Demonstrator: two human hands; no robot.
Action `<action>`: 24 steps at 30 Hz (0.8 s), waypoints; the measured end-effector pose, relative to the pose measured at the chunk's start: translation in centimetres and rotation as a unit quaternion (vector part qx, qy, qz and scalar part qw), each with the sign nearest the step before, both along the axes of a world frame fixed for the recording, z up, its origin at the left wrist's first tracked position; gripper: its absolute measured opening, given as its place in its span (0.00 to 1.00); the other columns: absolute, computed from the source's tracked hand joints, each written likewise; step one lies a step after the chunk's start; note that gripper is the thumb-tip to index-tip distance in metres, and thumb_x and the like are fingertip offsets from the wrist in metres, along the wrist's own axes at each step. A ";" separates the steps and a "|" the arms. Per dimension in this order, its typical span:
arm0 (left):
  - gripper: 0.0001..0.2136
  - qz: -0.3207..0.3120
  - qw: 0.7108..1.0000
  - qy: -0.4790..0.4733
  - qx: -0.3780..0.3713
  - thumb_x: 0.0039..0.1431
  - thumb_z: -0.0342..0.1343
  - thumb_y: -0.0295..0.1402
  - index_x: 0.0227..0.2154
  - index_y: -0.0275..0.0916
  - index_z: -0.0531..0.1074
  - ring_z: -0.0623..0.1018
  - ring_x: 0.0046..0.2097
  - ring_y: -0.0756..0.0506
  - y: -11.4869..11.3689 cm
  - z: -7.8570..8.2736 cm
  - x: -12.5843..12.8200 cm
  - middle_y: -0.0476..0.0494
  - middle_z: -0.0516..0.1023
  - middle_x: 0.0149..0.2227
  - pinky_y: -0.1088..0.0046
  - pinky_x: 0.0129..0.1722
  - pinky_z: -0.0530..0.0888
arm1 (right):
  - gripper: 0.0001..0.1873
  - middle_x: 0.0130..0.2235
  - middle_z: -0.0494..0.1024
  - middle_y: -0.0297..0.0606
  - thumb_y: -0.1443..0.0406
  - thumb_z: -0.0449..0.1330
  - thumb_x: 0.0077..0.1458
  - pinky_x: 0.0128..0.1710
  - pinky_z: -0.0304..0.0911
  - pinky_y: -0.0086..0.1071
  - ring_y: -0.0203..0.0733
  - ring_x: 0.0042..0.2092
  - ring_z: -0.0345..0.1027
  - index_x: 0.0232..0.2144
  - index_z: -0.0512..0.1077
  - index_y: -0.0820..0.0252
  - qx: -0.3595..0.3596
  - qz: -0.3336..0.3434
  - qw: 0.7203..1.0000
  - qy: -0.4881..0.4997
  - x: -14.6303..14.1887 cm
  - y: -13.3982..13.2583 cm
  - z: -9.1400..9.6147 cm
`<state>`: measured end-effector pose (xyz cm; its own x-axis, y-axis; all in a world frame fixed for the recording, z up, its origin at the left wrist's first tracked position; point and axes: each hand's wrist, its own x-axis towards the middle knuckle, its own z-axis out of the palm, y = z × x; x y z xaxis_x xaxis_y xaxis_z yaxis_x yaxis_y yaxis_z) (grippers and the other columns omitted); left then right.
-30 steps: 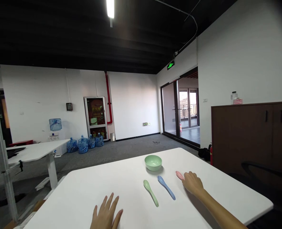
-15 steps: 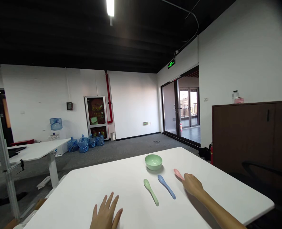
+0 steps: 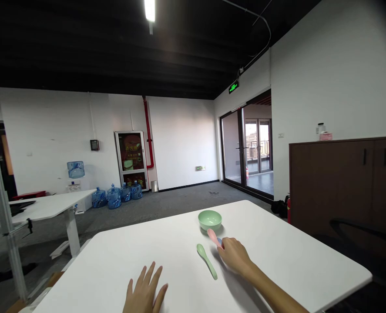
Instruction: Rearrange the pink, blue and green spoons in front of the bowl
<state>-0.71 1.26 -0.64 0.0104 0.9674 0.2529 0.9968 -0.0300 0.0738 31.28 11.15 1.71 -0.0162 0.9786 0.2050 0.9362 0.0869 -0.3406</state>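
Observation:
My right hand (image 3: 235, 256) is shut on a pink plastic spoon (image 3: 214, 237), whose bowl sticks out past my fingers toward a pale green bowl (image 3: 209, 220). Under and beside that hand lies a blue plastic spoon (image 3: 219, 240), almost entirely hidden, with only a sliver showing. To its left, a green plastic spoon (image 3: 207, 261) rests on the white table (image 3: 277, 248). My left hand (image 3: 145, 291) lies at the near edge of the view, fingers spread, touching nothing but the tabletop.
A dark brown cabinet (image 3: 343, 182) stands to the right, and a dark chair back (image 3: 349, 228) sits beyond the table's right corner. Left of the table are a second white desk (image 3: 42, 204) and a metal post (image 3: 1, 200). Blue water jugs (image 3: 106, 198) stand along the far wall.
My right hand has slid left with the pink spoon, now covering the blue spoon. The left hand, green spoon and bowl have stayed in place.

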 end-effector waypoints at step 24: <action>0.25 0.001 1.000 -0.003 0.009 0.68 0.41 0.42 0.65 0.51 0.64 0.62 0.71 0.34 0.0 -0.5 -0.5 0.44 0.64 0.71 0.41 0.67 0.64 | 0.10 0.35 0.81 0.40 0.65 0.55 0.61 0.33 0.53 0.31 0.45 0.36 0.75 0.43 0.74 0.56 -0.028 0.065 0.997 -0.018 -7.7 -0.7 -3.3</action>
